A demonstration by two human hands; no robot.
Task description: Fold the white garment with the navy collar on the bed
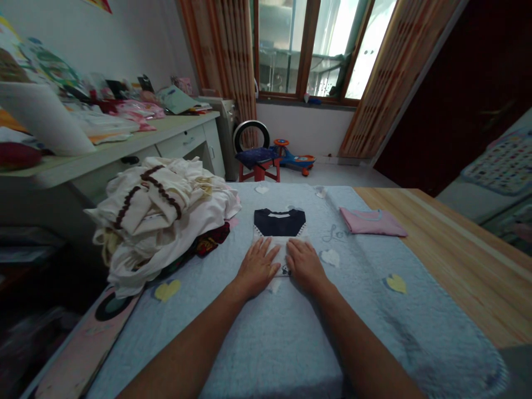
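Cotton shirt (pixel 279 221) folded under flat hands (pixel 258 267) (soft navy knit).

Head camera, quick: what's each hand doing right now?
Left hand: open, flat on the white-and-navy garment, not gripping.
Right hand: open, flat on the same garment, not gripping.

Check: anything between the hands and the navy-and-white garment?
Nothing visible: the left hand and right hand lie flat directly on the navy-and-white garment.

The left forearm (pixel 187 343) and right forearm (pixel 357 343) are bare, as are the left hand (pixel 257 267) and right hand (pixel 305 265).
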